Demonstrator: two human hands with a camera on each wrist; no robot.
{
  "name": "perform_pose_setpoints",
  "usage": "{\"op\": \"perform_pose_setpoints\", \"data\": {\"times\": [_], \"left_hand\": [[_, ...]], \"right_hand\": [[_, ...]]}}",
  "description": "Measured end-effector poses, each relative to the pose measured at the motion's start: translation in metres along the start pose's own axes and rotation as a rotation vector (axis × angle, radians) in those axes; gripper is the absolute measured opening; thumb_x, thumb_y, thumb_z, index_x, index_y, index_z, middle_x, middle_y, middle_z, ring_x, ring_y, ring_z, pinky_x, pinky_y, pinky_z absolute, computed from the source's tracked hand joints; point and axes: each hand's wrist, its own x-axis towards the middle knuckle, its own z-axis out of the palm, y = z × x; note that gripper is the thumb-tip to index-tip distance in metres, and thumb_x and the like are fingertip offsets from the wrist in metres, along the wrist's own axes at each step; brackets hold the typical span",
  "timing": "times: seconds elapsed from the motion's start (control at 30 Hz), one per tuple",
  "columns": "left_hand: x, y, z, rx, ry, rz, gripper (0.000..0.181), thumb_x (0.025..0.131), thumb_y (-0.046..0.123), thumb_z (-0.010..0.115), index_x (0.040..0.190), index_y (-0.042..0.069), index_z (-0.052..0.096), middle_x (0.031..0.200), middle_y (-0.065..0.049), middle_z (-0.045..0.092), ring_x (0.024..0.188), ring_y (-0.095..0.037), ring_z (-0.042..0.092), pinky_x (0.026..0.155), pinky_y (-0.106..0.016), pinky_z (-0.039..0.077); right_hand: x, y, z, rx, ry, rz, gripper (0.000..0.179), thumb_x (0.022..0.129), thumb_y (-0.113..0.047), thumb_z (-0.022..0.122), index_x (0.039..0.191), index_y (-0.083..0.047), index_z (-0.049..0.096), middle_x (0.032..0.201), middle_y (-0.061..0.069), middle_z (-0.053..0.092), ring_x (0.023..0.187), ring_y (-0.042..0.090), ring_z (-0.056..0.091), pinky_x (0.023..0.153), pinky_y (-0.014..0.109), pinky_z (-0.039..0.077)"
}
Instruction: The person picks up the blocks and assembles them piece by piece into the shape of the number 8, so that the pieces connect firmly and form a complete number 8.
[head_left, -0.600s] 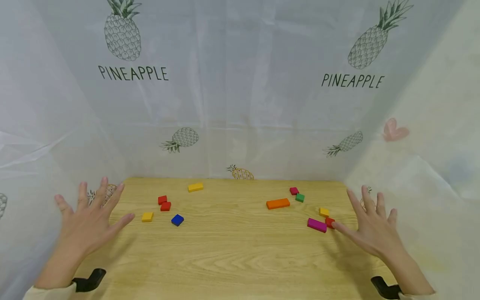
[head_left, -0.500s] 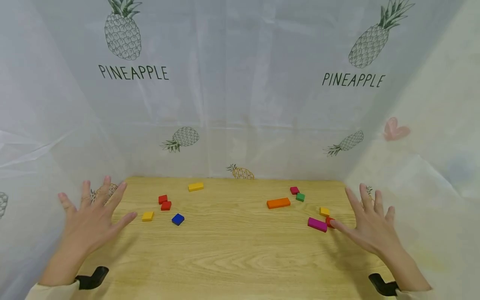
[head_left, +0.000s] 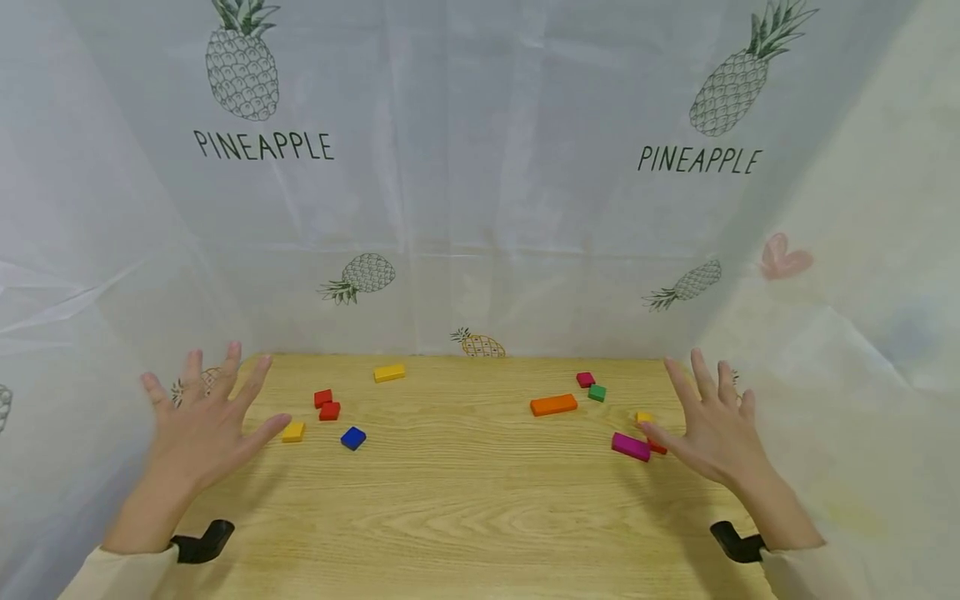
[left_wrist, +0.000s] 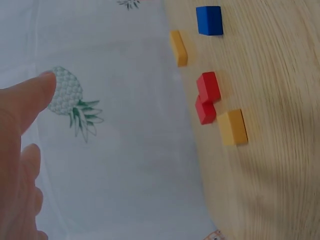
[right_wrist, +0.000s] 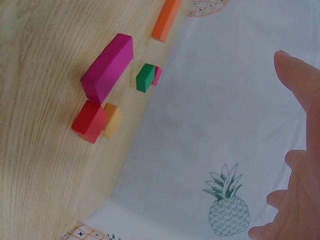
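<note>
The left hand (head_left: pixel 202 442) and the right hand (head_left: pixel 720 437) are both up in the air over the wooden table (head_left: pixel 480 508), with their fingers spread wide apart. The left thumb is nearest a small yellow block (head_left: pixel 293 432). Next to that lie a red block (head_left: pixel 322 398) and another red block (head_left: pixel 329 412), close together, and a blue block (head_left: pixel 353 438). A long yellow block (head_left: pixel 389 373) sits farther back. The right thumb is in front of a yellow square block (head_left: pixel 643 417) in the head view. A red cube (head_left: pixel 657 447) is beside it, at the end of a purple block (head_left: pixel 631 447). Farther back are a long orange block (head_left: pixel 553 405), a green block (head_left: pixel 597 392) and a pink block (head_left: pixel 585 380). Each wrist has a black piece on it, by a pale sleeve (head_left: pixel 120 575). Behind the table hangs a white cloth (head_left: pixel 480 167) with pineapple pictures.
</note>
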Motion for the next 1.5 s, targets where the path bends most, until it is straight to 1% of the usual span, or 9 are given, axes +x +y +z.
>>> {"op": "perform_pose_setpoints", "data": {"times": [0.2,0.37,0.57,0.77,0.93,1.07,1.27,1.37,1.5], "left_hand": [[0.004,0.008,0.002,-0.003,0.005,0.013,0.102,0.095,0.079,0.054,0.172,0.035,0.003,0.177,-0.015,-0.007,0.156,-0.06,-0.011,0.106,-0.079,-0.027],[0.008,0.013,0.006,-0.017,0.017,0.028,0.101,0.095,0.076,0.056,0.172,0.035,0.006,0.178,-0.015,-0.004,0.156,-0.059,-0.01,0.106,-0.08,-0.025],[0.013,0.022,0.006,-0.016,0.018,0.045,0.099,0.096,0.075,0.056,0.172,0.034,0.008,0.178,-0.016,0.0,0.156,-0.061,-0.003,0.107,-0.084,-0.02],[0.016,0.029,0.015,-0.013,0.04,0.083,0.099,0.096,0.075,0.057,0.172,0.034,0.01,0.178,-0.017,0.005,0.156,-0.062,0.005,0.106,-0.089,-0.012],[0.017,0.037,0.023,-0.057,0.039,0.103,0.1,0.095,0.071,0.061,0.172,0.032,0.01,0.178,-0.017,0.007,0.157,-0.06,0.006,0.107,-0.09,-0.008],[0.019,0.044,0.026,-0.117,0.02,0.109,0.1,0.097,0.068,0.062,0.173,0.031,0.008,0.178,-0.017,0.008,0.158,-0.057,0.008,0.109,-0.089,-0.002],[0.018,0.054,0.03,-0.209,-0.028,0.087,0.099,0.098,0.066,0.062,0.173,0.027,0.01,0.177,-0.019,0.009,0.156,-0.059,0.013,0.109,-0.089,0.009],[0.018,0.058,0.034,-0.23,-0.055,0.08,0.098,0.1,0.066,0.061,0.173,0.024,0.012,0.176,-0.022,0.013,0.154,-0.061,0.017,0.109,-0.088,0.015],[0.017,0.061,0.039,-0.275,-0.07,0.067,0.095,0.101,0.063,0.061,0.172,0.021,0.014,0.174,-0.026,0.017,0.153,-0.062,0.02,0.108,-0.085,0.024]], "right_hand": [[0.008,-0.005,0.004,0.011,0.002,-0.011,0.11,0.09,-0.069,0.071,0.173,-0.025,0.013,0.176,0.022,0.008,0.156,0.061,0.002,0.105,0.091,0.012],[0.014,-0.012,0.003,0.025,-0.037,-0.012,0.109,0.092,-0.069,0.069,0.173,-0.024,0.012,0.176,0.022,0.008,0.157,0.061,0.004,0.105,0.091,0.012],[0.021,-0.016,0.007,0.04,-0.046,-0.038,0.106,0.093,-0.068,0.067,0.172,-0.022,0.013,0.177,0.022,0.006,0.155,0.062,0.009,0.107,0.09,0.013],[0.031,-0.023,0.012,0.04,-0.059,-0.073,0.105,0.094,-0.067,0.067,0.172,-0.019,0.016,0.176,0.024,0.011,0.154,0.061,0.016,0.11,0.086,0.018],[0.039,-0.029,0.02,0.066,-0.059,-0.102,0.101,0.095,-0.062,0.069,0.171,-0.017,0.021,0.174,0.025,0.016,0.152,0.061,0.02,0.112,0.083,0.019],[0.045,-0.032,0.028,0.065,-0.065,-0.115,0.1,0.095,-0.06,0.07,0.171,-0.019,0.02,0.174,0.023,0.019,0.151,0.06,0.024,0.11,0.084,0.026],[0.055,-0.039,0.04,0.108,-0.074,-0.142,0.099,0.096,-0.055,0.074,0.172,-0.023,0.02,0.174,0.021,0.022,0.15,0.058,0.03,0.105,0.084,0.032],[0.061,-0.04,0.046,0.147,-0.09,-0.151,0.098,0.096,-0.052,0.075,0.172,-0.022,0.02,0.173,0.021,0.022,0.151,0.056,0.03,0.104,0.084,0.034],[0.067,-0.041,0.054,0.205,-0.113,-0.141,0.097,0.096,-0.048,0.076,0.171,-0.019,0.022,0.172,0.023,0.025,0.149,0.056,0.033,0.105,0.082,0.035]]}}
